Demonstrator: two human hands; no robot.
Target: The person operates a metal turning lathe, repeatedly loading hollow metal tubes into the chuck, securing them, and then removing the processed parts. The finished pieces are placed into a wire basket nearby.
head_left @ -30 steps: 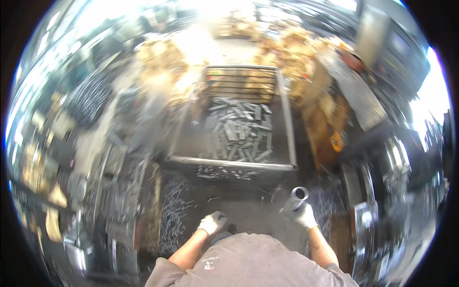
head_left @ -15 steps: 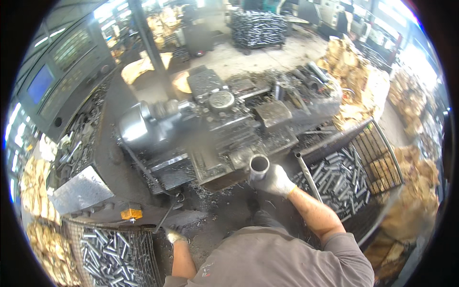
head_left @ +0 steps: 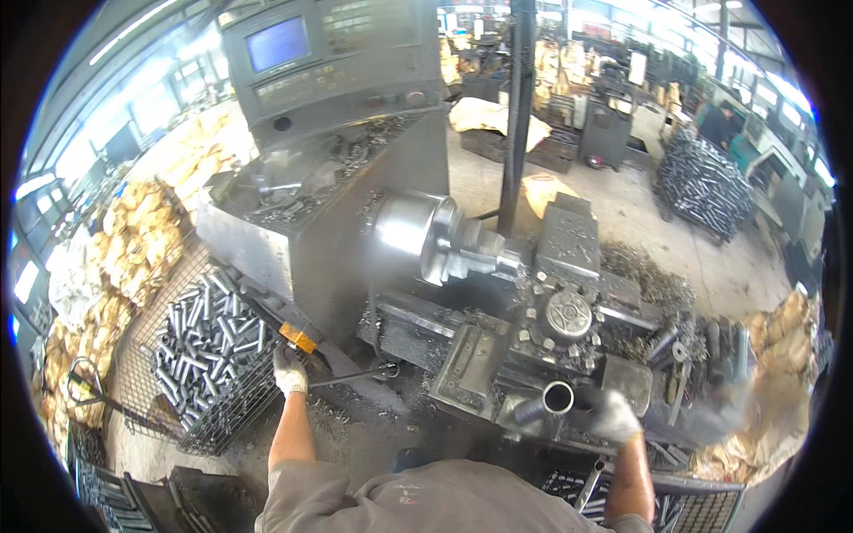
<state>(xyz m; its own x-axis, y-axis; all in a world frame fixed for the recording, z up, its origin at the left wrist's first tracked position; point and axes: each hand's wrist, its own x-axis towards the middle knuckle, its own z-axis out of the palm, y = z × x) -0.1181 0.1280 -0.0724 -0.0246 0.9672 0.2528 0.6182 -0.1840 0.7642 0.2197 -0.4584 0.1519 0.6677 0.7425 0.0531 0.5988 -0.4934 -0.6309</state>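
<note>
My left hand (head_left: 290,371), in a pale glove with dark fingers, is beside the near end of a thin metal lever (head_left: 351,377). Its fingers point forward, apparently stretched out, next to the basket's edge and an orange box (head_left: 298,338). Nothing shows in it. My gloved right hand (head_left: 613,417) is smeared by motion over the lathe carriage, just right of a short metal tube (head_left: 558,397). That tube leans on the carriage with its open mouth up. Ahead is the lathe's shiny chuck (head_left: 418,235), and right of it the round-topped tool post (head_left: 569,314).
A wire basket (head_left: 227,435) with many cut tubes stands at the left; another basket (head_left: 720,511) is at the lower right. Metal shavings cover the lathe bed. A control cabinet (head_left: 333,80), a dark post (head_left: 517,115) and a heap of parts (head_left: 702,186) stand beyond.
The view has swung left. My right hand held the tube upright and is now beside it, while the tube rests on the carriage. My left hand has moved forward past the lever's end.
</note>
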